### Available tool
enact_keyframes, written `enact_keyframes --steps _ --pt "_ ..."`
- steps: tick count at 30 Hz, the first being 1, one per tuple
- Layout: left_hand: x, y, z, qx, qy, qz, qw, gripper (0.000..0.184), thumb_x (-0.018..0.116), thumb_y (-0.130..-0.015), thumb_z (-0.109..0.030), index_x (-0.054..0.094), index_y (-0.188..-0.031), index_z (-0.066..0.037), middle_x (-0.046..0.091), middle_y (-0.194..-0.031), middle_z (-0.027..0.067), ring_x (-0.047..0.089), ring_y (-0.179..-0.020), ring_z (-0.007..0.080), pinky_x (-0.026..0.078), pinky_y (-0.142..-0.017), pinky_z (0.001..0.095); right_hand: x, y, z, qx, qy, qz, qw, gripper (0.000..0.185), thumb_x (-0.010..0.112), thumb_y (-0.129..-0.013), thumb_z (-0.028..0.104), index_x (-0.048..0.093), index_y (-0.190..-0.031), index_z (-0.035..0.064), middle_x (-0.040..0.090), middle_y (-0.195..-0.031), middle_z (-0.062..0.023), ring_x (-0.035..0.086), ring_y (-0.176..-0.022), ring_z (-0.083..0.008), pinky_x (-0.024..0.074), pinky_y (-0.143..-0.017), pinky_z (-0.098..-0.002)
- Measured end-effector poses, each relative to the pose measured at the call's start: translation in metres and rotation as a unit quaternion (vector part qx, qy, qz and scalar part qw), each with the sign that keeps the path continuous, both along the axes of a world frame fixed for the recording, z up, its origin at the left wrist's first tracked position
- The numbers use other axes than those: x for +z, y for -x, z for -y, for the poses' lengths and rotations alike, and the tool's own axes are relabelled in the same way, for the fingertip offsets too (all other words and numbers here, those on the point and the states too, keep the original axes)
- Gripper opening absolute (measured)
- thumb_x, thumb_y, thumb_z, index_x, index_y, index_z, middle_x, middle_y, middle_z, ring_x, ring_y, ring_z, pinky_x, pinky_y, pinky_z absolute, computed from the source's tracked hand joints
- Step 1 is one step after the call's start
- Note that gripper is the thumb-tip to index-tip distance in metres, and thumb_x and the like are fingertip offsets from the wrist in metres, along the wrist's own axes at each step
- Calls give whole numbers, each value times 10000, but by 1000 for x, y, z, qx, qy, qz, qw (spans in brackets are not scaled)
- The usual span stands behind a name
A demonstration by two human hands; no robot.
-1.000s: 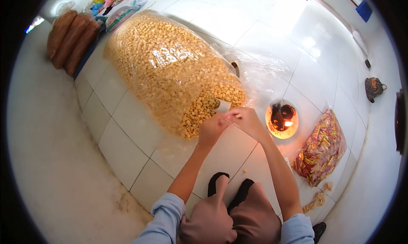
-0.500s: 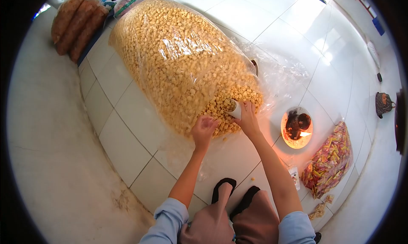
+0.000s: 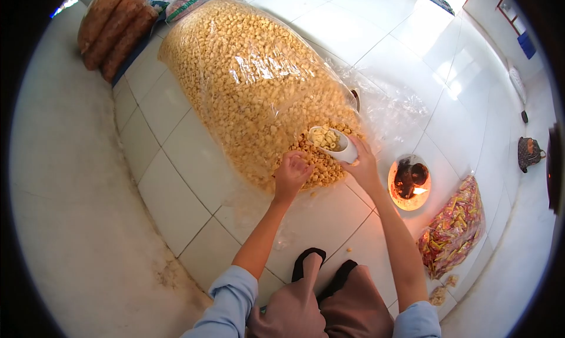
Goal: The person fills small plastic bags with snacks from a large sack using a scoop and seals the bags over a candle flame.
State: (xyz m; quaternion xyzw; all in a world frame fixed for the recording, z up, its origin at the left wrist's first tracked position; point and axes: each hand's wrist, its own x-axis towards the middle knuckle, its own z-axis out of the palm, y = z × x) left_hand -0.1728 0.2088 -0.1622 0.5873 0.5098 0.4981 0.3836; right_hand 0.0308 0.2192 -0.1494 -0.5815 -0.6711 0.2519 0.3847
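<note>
A large clear plastic bag (image 3: 235, 85), full of small yellow ring-like snacks, lies on the floor with its mouth toward me. My right hand (image 3: 363, 164) grips a white scoop (image 3: 349, 152) heaped with pale snack pieces (image 3: 325, 138), tilted just above the loose snacks (image 3: 326, 172) at the bag's mouth. To the left of the scoop, my left hand (image 3: 292, 172) is at the near edge of the bag, its fingers curled together. Thin clear plastic shows around and below that hand, but what its fingers hold is not distinct.
Right of the bag, a lit flame burns on a dish (image 3: 410, 182) holding a dark, sooty container. A bag of colourful wrapped packets (image 3: 453, 229) stands nearer the right wall. Brown filled bags (image 3: 112, 35) lean at the back left. Crumpled clear plastic (image 3: 394, 108) spreads beside the big bag.
The scoop has come up out of the snacks, moved slightly right and tipped upward, its load now showing. My left hand has shifted a little right.
</note>
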Motion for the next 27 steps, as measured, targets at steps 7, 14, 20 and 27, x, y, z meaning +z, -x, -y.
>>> enact_keyframes --steps 7,14,20,27 --pt "11 -16 -20 -25 -6 -15 1000 338 687 -741 -189 497 -990 -62 525 -662 19 513 -606 116 453 -600 253 110 -33 8 50 42 35 997 615 703 -648 102 445 -1204 56 464 -1177 -120 462 -1074 -259 424 -862 -329" --pt "7 -8 -27 -35 -43 -107 993 313 699 -709 -182 513 -937 -78 548 -654 24 559 -627 158 459 -577 285 84 -33 7 80 47 -2 996 603 695 -641 89 453 -1192 56 468 -1176 -116 455 -1080 -261 414 -877 -324" --pt "8 -2 -30 -33 -134 -231 963 341 695 -698 -118 499 -972 -66 534 -665 14 558 -658 167 456 -653 303 93 -36 10 117 39 93 988 626 697 -656 70 441 -1226 75 428 -1228 -93 467 -1082 -233 468 -864 -335" --pt "8 -7 -36 6 -212 -261 942 474 715 -613 -25 495 -1031 -64 509 -731 25 527 -750 191 425 -688 315 96 -41 5 143 67 100 982 624 701 -642 77 450 -1213 63 455 -1171 -106 479 -1047 -237 460 -840 -314"
